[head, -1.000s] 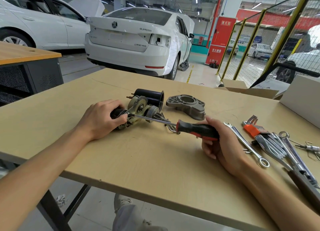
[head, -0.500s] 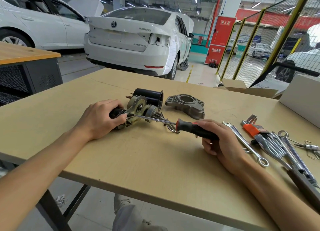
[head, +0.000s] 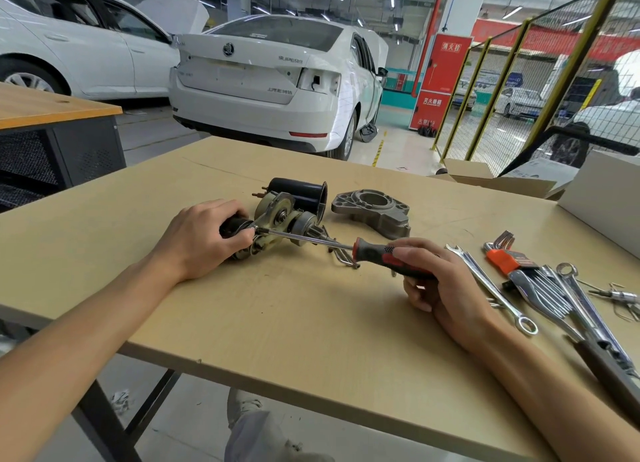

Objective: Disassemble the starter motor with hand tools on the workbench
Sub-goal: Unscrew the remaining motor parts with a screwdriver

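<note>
The partly stripped starter motor (head: 277,219) lies on its side in the middle of the workbench (head: 294,316), its gear end bare. My left hand (head: 201,236) grips its black left end. My right hand (head: 440,285) holds the red-and-black handle of a screwdriver (head: 377,253). The steel shaft runs left and its tip meets the motor right by my left fingers. A black cylindrical housing (head: 301,193) lies just behind the motor. A grey cast end cover (head: 374,212) sits to its right.
Combination spanners (head: 491,288), an orange hex key set (head: 509,259) and other chrome tools lie at the right. Bent wire clips (head: 341,255) rest under the screwdriver shaft. White boxes (head: 606,198) stand at the back right. White cars are parked beyond the bench.
My right hand has shifted its hold on the screwdriver handle, the fingers now lying over its top. The motor and my left hand have stayed put.
</note>
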